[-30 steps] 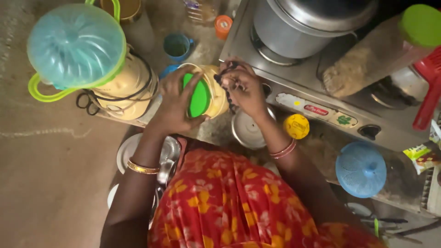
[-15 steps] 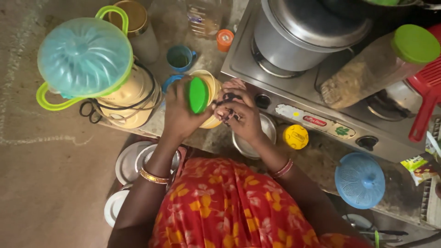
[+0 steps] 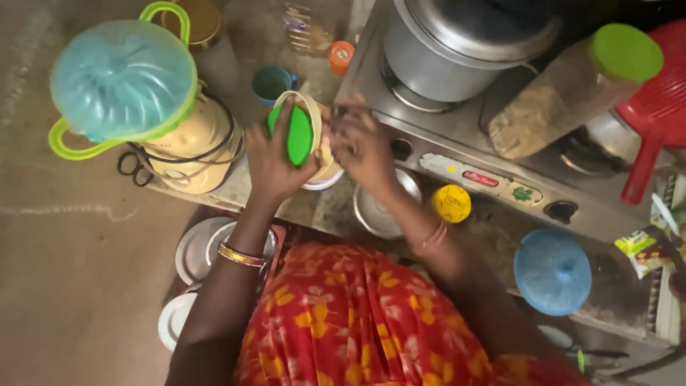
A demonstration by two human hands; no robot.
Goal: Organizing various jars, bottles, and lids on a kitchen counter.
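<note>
My left hand (image 3: pixel 270 159) grips a cream plastic container (image 3: pixel 314 139) together with its green lid (image 3: pixel 298 136), held tilted above the counter. My right hand (image 3: pixel 363 146) is at the container's open mouth, its fingers bunched and blurred; whether they hold anything I cannot tell. A small steel bowl (image 3: pixel 376 207) stands on the counter just below the right hand. A gold bangle is on the left wrist, thin bangles on the right.
A mixer with a blue-green lid (image 3: pixel 121 82) stands at left. On the steel stove (image 3: pixel 493 168) sits a large pot (image 3: pixel 464 43). Nearby are a green-capped jar (image 3: pixel 572 89), a yellow lid (image 3: pixel 451 203), a blue lid (image 3: pixel 552 271), a red strainer (image 3: pixel 654 114), a blue cup (image 3: pixel 271 84) and plates (image 3: pixel 196 250).
Both hands have stayed on the container while the view shifted. The green lid has swung from facing up to standing at the container's left side. The right fingers moved at the mouth.
</note>
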